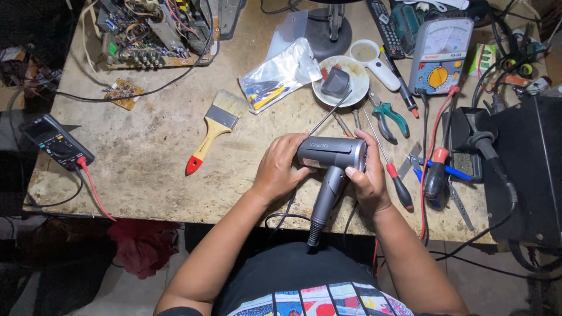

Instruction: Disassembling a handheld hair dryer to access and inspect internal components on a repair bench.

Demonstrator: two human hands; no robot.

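A dark grey hair dryer (329, 153) is held over the front edge of the workbench (146, 158), barrel level, handle pointing down toward me. My left hand (277, 169) grips the rear of the barrel. My right hand (367, 175) wraps the front end by the nozzle grille, thumb on the underside. A black cord (281, 217) hangs from the handle down past the bench edge.
Right of my hands lie a red-handled screwdriver (401, 191), green pliers (391, 116) and a soldering iron stand (468, 146). A paintbrush (214, 130), plastic bag (281, 73), white dish (341, 81), analog meter (440, 55), digital multimeter (55, 142) and circuit board (155, 29) sit farther off.
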